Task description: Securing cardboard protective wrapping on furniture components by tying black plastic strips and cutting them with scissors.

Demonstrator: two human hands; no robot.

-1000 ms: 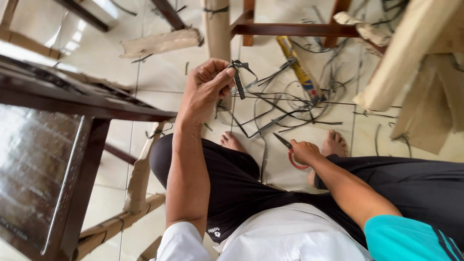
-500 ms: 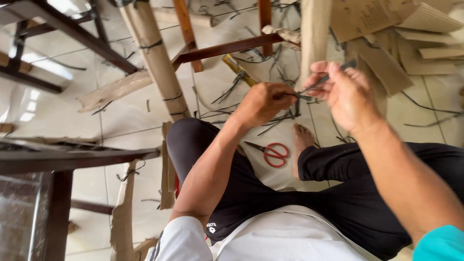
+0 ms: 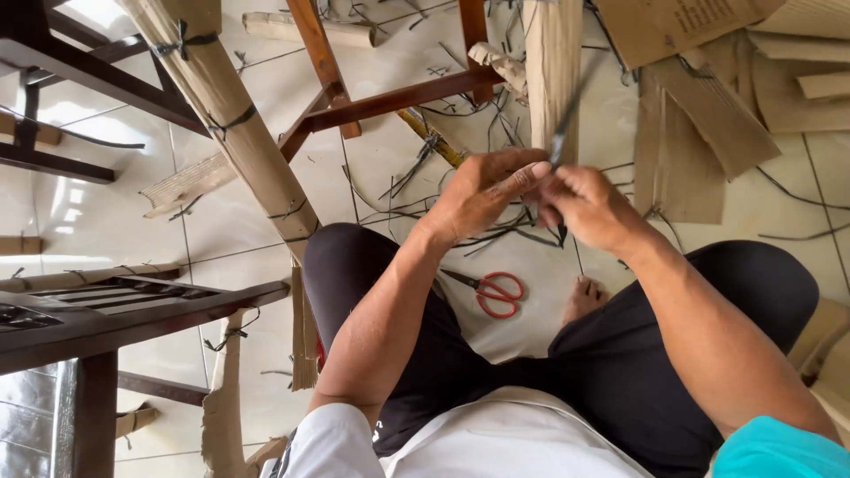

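We find a thin dark plastic strap [image 3: 560,142] held between the two hands, above the lap and in front of a cardboard-wrapped furniture leg [image 3: 551,71]; it runs upward from the knuckles across that wrapped leg, and a short end shows below the hands; the left hand [image 3: 482,195] has its fingers closed together around the strap's lower part, thumb laid along the top, while the right hand [image 3: 589,208] presses against it with fingers curled tight on the same strap — the two hands touch each other; just below them, on the pale tiled floor [image 3: 221,230] between the knees, lie red-handled scissors [image 3: 491,290], closed and apart from either hand; a bare foot [image 3: 586,299] rests just beside the scissors; loose cut strap pieces [image 3: 416,168] lie scattered on the tiles beyond the hands; to the left a second wrapped leg [image 3: 232,124], tied round with dark straps, slants across the view; brown wooden rails [image 3: 390,96] cross behind it; flat cardboard sheets [image 3: 708,115] lie at the upper right — a dark wooden table [image 3: 106,319] stands at the lower left.
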